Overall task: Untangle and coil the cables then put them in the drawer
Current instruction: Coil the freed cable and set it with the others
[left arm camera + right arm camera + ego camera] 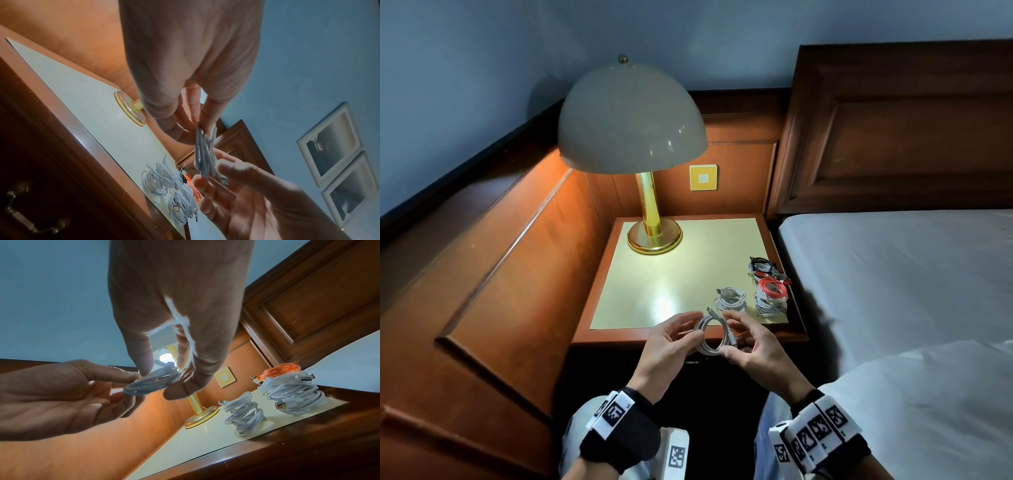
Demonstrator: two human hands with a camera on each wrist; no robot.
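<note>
- Coiling looks like the step in hand in the head view: the left hand and right hand hold a small white coiled cable between them, in the air just near of the front edge of the wooden bedside table with a pale yellow top. Fingers of both hands curl onto the loop's opposite sides, and one plug end sticks up at the far side. My guess is that the next move calls for tucking that loose end in so the loop stays wound, then setting it by the other bundles.
- On the table's right side lie a white cable bundle, a red coil on a further white bundle, and a dark mixed bundle farther back. A brass lamp with a cream dome shade stands at the far left.
- The left wrist view shows the held cable edge-on, several thin loops lying flat together, pinched by left fingertips above and right fingers below. The dark drawer front with a metal handle sits shut below the tabletop.
- The right wrist view shows the loop gripped by right fingertips, left fingers touching its left side.
</note>
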